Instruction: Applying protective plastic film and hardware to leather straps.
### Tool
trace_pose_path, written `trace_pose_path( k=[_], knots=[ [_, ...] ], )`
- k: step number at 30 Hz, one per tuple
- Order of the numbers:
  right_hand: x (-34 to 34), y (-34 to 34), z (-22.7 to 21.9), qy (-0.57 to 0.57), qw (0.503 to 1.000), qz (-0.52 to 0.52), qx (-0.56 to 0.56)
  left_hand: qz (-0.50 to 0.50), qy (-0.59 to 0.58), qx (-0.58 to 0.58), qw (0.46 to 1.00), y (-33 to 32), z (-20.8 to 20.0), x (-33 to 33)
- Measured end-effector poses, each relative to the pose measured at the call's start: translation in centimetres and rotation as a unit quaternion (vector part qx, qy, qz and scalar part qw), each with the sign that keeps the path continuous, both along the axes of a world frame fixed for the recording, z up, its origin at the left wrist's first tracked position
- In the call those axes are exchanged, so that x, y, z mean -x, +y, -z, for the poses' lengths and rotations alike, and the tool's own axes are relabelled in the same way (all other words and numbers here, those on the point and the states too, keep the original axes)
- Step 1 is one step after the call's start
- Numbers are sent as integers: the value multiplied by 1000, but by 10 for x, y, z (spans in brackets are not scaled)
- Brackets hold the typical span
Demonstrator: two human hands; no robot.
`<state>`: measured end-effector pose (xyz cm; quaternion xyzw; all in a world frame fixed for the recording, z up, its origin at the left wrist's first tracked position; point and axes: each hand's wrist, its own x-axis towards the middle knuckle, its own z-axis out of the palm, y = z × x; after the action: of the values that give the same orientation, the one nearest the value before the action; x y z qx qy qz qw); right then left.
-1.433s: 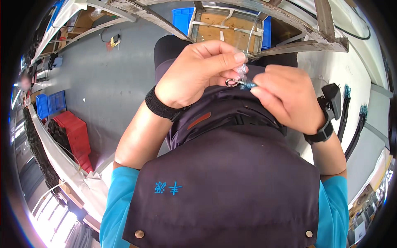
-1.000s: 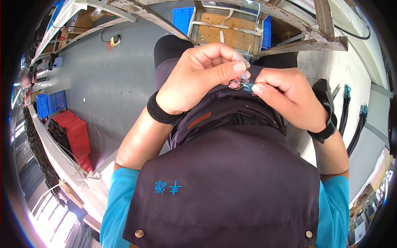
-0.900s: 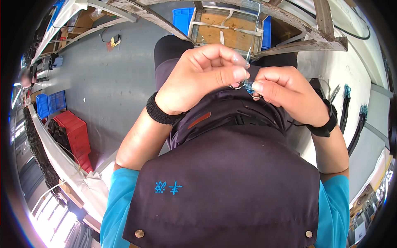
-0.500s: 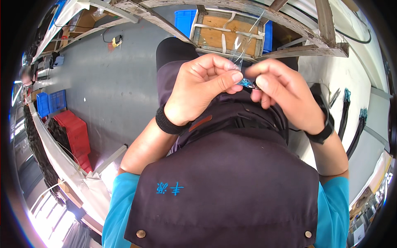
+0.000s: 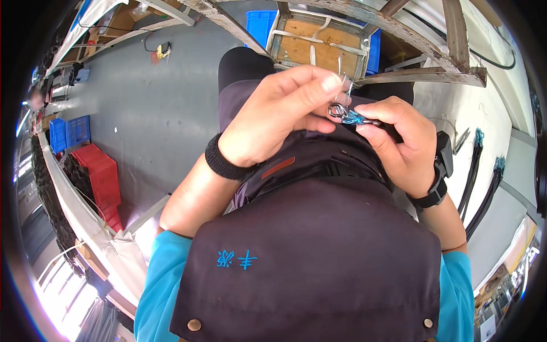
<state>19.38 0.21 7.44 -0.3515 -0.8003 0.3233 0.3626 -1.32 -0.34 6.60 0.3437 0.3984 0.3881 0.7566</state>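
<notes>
Over my lap, my right hand [image 5: 399, 139] pinches a small dark hook-like metal piece with bright blue threads [image 5: 353, 118] between thumb and forefinger. Its dark loop [image 5: 336, 110] points left, toward my other hand. My left hand [image 5: 285, 108] is just left of the loop, thumb pressed to the forefinger. Thin clear strands [image 5: 342, 71] run from those fingertips, up and down toward the blue threads. Whether the strands are tied to the metal piece, I cannot tell. My palm hides part of the piece's right end.
Two black cord bundles with blue ends [image 5: 478, 138] lie on the white surface at the right. A worn wooden frame [image 5: 421, 43] crosses ahead, with a wooden panel [image 5: 293, 48] and blue crate [image 5: 259, 25] beyond. Red bins [image 5: 98, 176] and blue crates [image 5: 71, 132] stand left.
My hands have drawn slightly apart, showing the dark loop and blue threads. My left fingers have risen off the piece. The clear strip standing above the hands is less visible.
</notes>
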Motion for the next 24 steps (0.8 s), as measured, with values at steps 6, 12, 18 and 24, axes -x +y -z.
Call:
trace_pose_path(
  k=[6,12,18,24],
  knots=[
    [-4,-2,-1,26,991,3,133,-24,44,-64,997,5,0,-1],
    [-5,1,-8,83,931,-4,356,-22,-9,-136,990,-1,8,1],
    [-9,21,-16,50,847,-101,519,-19,16,-157,987,-9,13,1],
    [5,-2,-7,60,971,40,229,-72,2,-44,996,-17,15,-2]
  ],
)
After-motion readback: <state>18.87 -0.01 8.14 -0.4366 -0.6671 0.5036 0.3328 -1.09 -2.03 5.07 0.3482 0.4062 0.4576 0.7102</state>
